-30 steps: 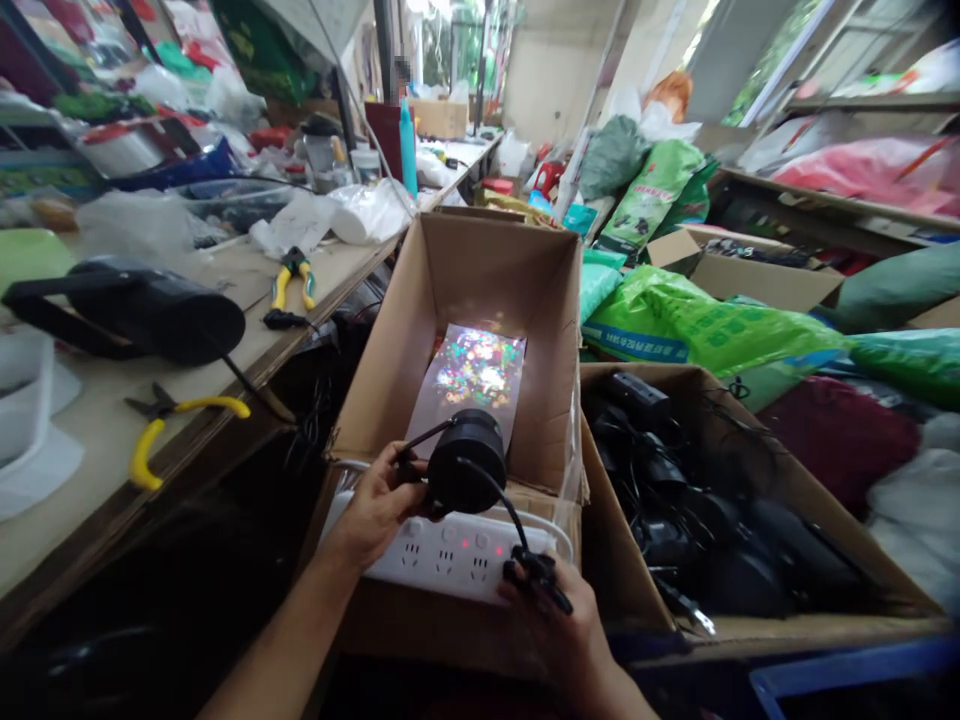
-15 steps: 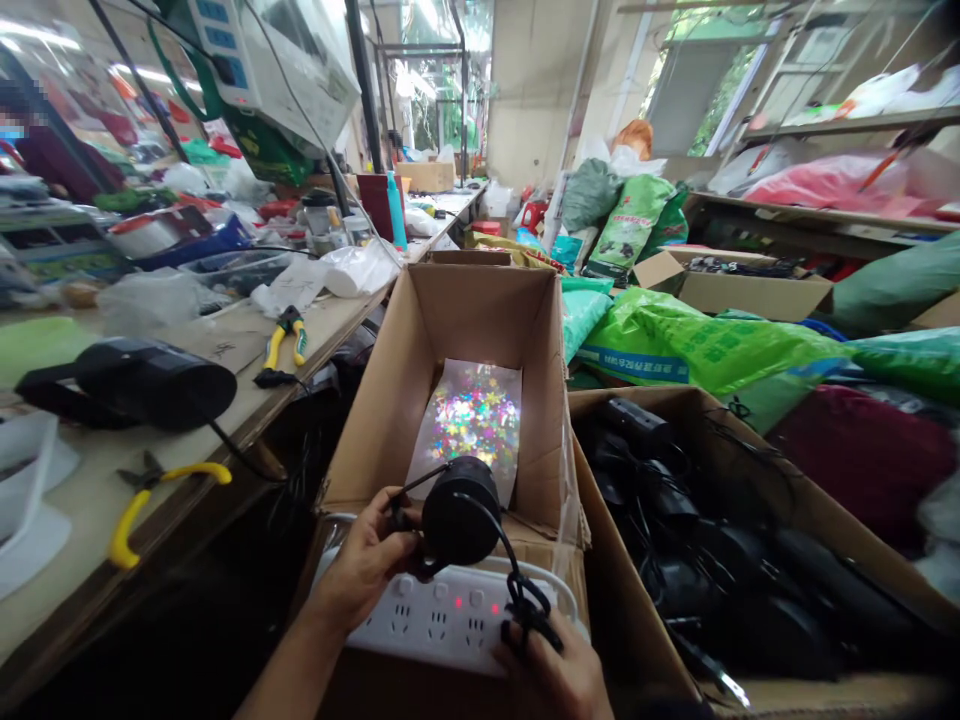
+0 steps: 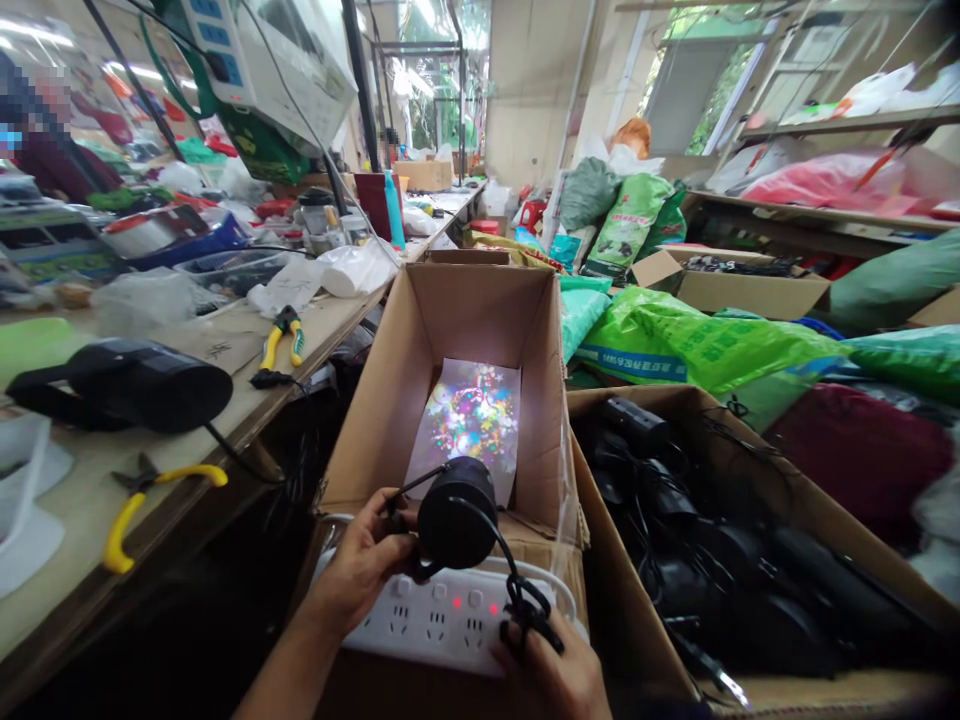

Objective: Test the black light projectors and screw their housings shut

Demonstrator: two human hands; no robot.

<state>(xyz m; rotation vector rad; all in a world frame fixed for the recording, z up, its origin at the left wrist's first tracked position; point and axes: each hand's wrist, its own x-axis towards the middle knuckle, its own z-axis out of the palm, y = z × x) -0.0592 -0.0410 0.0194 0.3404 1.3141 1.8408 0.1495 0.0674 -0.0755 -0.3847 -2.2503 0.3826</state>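
black lamp [image 3: 457, 512] held over the power strip [image 3: 442, 625], aimed into the open cardboard box [image 3: 480, 310]

left hand [image 3: 364, 565] is closed around the lamp's bracket side, with the round body tilted toward the box. right hand [image 3: 547, 675] has its fingers pinched on the black plug [image 3: 529, 615] at the strip's right end, and the cord loops from there up to the lamp. two red lights show on the strip. a coloured light pattern falls on the white sheet [image 3: 474, 415] lying inside the box. a second box [image 3: 814, 505] just to the right is full of black units and cords. the counter [image 3: 75, 480] on the left carries a bigger black unit [image 3: 142, 385], yellow-handled cutters [image 3: 142, 495] and pliers [image 3: 281, 335].
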